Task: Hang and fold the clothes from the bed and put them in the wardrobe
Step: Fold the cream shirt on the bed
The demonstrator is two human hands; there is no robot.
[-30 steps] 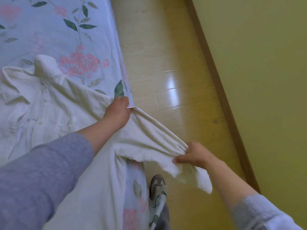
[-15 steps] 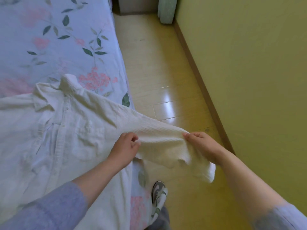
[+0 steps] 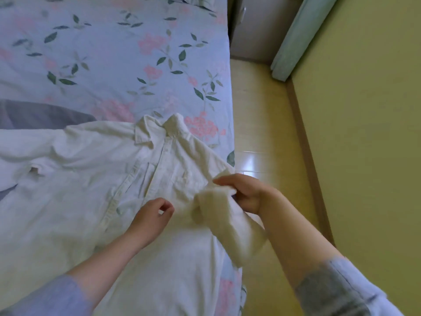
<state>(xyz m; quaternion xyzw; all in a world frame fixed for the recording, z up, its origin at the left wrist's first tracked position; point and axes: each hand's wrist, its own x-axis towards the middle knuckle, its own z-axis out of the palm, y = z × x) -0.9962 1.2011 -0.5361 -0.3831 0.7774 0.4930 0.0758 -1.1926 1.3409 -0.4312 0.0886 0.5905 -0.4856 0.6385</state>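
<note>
Now | right hand (image 3: 245, 192) grips shirt sleeve (image 3: 227, 226) | left hand (image 3: 151, 216) loosely curled

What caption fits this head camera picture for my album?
Right hand grips the white shirt sleeve, folded across the shirt on the flowery bed; left hand alongside.

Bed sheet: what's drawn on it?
Pink flowers and green leaves on pale blue; the bed sheet shows in the head view.

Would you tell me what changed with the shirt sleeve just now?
The right hand carried the sleeve leftward from beyond the bed edge, folding it over the shirt; the left hand seems to have released it. The shirt stays spread on the bed.
</note>
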